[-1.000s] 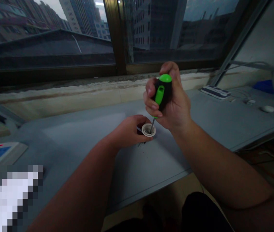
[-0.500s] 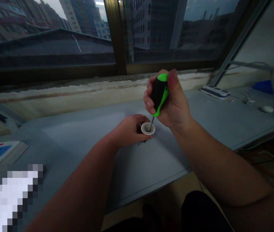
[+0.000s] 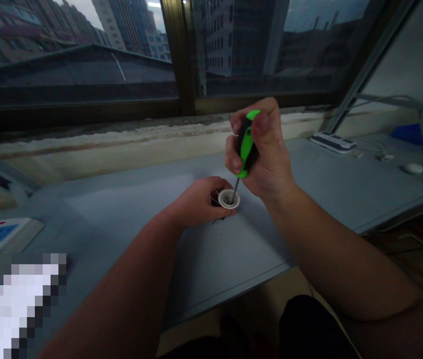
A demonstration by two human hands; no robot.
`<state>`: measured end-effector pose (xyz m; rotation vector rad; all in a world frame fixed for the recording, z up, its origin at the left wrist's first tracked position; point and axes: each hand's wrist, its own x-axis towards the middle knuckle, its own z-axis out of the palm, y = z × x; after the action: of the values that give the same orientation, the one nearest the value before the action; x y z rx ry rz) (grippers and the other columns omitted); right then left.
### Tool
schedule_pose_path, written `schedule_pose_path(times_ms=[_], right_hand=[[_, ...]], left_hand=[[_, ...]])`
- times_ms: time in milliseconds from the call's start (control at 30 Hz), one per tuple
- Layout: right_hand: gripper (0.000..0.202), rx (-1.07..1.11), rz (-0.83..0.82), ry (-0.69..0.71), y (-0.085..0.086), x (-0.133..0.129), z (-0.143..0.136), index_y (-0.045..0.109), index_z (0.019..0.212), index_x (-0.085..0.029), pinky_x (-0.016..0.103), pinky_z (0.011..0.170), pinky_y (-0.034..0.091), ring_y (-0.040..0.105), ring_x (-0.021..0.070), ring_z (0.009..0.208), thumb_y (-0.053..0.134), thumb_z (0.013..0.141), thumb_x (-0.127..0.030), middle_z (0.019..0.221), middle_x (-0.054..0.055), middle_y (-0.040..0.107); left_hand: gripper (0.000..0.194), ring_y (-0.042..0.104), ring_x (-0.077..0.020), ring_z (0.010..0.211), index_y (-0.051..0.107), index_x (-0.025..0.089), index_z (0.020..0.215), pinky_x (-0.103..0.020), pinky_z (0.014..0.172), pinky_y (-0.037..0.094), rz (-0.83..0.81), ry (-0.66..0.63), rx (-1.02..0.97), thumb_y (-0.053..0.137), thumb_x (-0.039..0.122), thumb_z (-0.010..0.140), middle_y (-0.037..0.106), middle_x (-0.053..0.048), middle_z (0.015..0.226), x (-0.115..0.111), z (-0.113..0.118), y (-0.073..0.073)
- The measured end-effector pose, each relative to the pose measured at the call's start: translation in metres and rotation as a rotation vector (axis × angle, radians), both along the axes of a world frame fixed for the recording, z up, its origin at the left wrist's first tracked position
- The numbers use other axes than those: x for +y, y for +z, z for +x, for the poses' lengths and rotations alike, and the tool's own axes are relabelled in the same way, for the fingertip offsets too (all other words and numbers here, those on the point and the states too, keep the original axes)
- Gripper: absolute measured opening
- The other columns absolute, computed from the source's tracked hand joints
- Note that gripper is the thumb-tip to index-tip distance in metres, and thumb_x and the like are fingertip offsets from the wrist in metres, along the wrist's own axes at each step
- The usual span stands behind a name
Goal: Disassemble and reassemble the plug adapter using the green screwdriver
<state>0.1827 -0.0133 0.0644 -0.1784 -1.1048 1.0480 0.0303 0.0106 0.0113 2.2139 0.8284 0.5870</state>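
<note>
grey tabletop [image 3: 121,199] under a window [image 3: 121,75]: screwdriver [image 3: 246,147] down in a white ringed piece [image 3: 226,199]

left hand [image 3: 200,202] held the white ringed piece in a narrow pinch, thumb on the near side, fingers on the far side, mouth facing up. whether its base touched the tabletop, could not tell. right hand [image 3: 271,154] was wrapped around the black-and-green screwdriver, thumb near the top end. shaft [image 3: 236,187] leaned slightly; tip hidden inside the ring. piece sat below and a little left of the right hand.

step, by my reading: turning something inside the piece, direction unclear. the next turn seemed to call for a firm left pinch and pressure straight down the shaft. thin dark bits [image 3: 218,220] lay beside the left hand, too small to name.
</note>
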Motion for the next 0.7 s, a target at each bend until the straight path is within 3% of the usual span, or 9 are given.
schedule_pose_path(times_ms=[100, 200, 267, 367, 533, 633, 700], right_hand=[[0.039, -0.041, -0.038, 0.004, 0.000, 0.008, 0.000, 0.063, 0.092, -0.025, 0.021, 0.038, 0.036, 0.052, 0.0089, 0.053, 0.072, 0.086, -0.062, 0.079, -0.003, 0.060], [0.056, -0.123, -0.121, 0.018, 0.002, 0.008, 0.001, 0.065, 0.103, -0.025, 0.023, 0.038, 0.034, 0.045, 0.0110, 0.046, 0.058, 0.087, -0.079, 0.063, -0.004, 0.053], [0.057, -0.112, -0.154, -0.003, 0.003, 0.003, 0.001, 0.059, 0.104, -0.029, 0.023, 0.037, 0.028, 0.038, 0.0110, 0.041, 0.053, 0.087, -0.083, 0.056, -0.007, 0.047], [0.051, -0.011, -0.135, -0.027, 0.005, -0.004, 0.001, 0.046, 0.095, -0.031, 0.022, 0.036, 0.021, 0.030, 0.0097, 0.037, 0.053, 0.087, -0.081, 0.057, -0.009, 0.045], [0.047, 0.052, -0.071, -0.066, 0.002, -0.001, 0.000, 0.039, 0.089, -0.031, 0.021, 0.037, 0.023, 0.040, 0.0074, 0.042, 0.082, 0.080, -0.046, 0.078, -0.010, 0.055], [0.041, -0.015, -0.116, -0.097, -0.001, 0.008, 0.000, 0.050, 0.091, -0.029, 0.023, 0.039, 0.031, 0.050, 0.0107, 0.051, 0.074, 0.082, -0.061, 0.076, -0.005, 0.056], [0.049, -0.045, -0.147, -0.073, -0.002, 0.013, 0.001, 0.057, 0.096, -0.026, 0.024, 0.039, 0.033, 0.052, 0.0115, 0.053, 0.064, 0.084, -0.074, 0.075, -0.002, 0.058]], left_hand=[[0.030, 0.067, -0.0180, 0.079, 0.068, 0.017, 0.094, -0.027, 0.068, 0.051, 0.023, -0.013, -0.012, 0.081, 0.036, 0.075, 0.071, -0.004, 0.089, 0.000, 0.000, 0.000], [0.032, 0.066, -0.0182, 0.080, 0.069, 0.017, 0.096, -0.028, 0.069, 0.051, 0.052, -0.014, -0.005, 0.082, 0.036, 0.075, 0.071, -0.005, 0.091, 0.001, 0.001, -0.002], [0.033, 0.067, -0.0188, 0.082, 0.069, 0.017, 0.099, -0.028, 0.071, 0.052, 0.064, -0.013, 0.005, 0.082, 0.035, 0.075, 0.072, -0.006, 0.094, 0.001, 0.001, -0.003], [0.033, 0.067, -0.0193, 0.084, 0.069, 0.017, 0.100, -0.028, 0.072, 0.051, 0.070, -0.003, 0.014, 0.081, 0.036, 0.075, 0.073, -0.006, 0.095, 0.002, 0.000, -0.004], [0.031, 0.066, -0.0182, 0.082, 0.069, 0.017, 0.098, -0.027, 0.070, 0.050, 0.078, -0.006, 0.016, 0.080, 0.037, 0.076, 0.071, -0.004, 0.092, 0.001, 0.001, -0.002], [0.029, 0.065, -0.0177, 0.082, 0.068, 0.017, 0.096, -0.027, 0.070, 0.050, 0.071, -0.025, 0.002, 0.080, 0.035, 0.076, 0.070, -0.004, 0.092, 0.000, 0.001, -0.001], [0.028, 0.066, -0.0177, 0.082, 0.068, 0.017, 0.096, -0.027, 0.070, 0.050, 0.055, -0.030, -0.008, 0.079, 0.035, 0.077, 0.070, -0.004, 0.091, 0.000, 0.001, 0.000]])
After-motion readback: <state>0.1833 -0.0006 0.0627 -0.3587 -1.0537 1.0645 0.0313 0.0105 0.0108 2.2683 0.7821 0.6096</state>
